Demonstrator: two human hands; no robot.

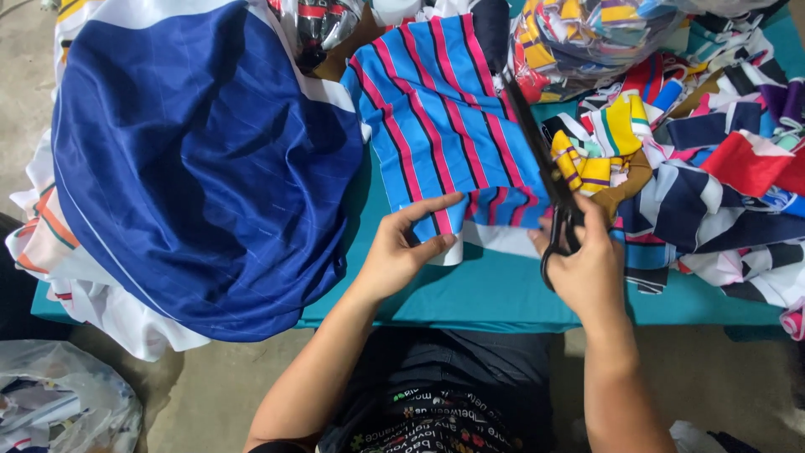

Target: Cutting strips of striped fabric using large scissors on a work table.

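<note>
Two bare hands work at a teal-covered table (503, 294), seen from above; bare concrete floor (210, 394) shows below its near edge and at far left. Table is crowded: a big blue cloth bundle (201, 168) w/ white trim fills the left side and hangs over the near edge, and a heap of multicoloured scraps (713, 159) covers the right side. Only a narrow strip of teal stays bare, along the near edge betw. the hands.

Striped fabric piece (444, 126), blue w/ pink-and-black stripes, lies centre of the table betw. bundle and scraps, its near edge by the hands. Left hand (407, 247) pinches that near edge, thumb under, fingers spread flat on top. Right hand (587, 264) is closed through the handles of black scissors (545, 176), whose long blades run up along the fabric's right edge. Blades look close together, but can't tell if fully shut.

Hard to make out: scissor handles mostly hidden in the fist; fabric's far end cut off by the top of frame; shiny bag of scraps (587, 33) at top only partly in view. Clear plastic bag (59, 403) sits on the floor bottom left, cropped.

Room to move is tight: bundle just beside the fabric's left edge, scraps touching its right.
</note>
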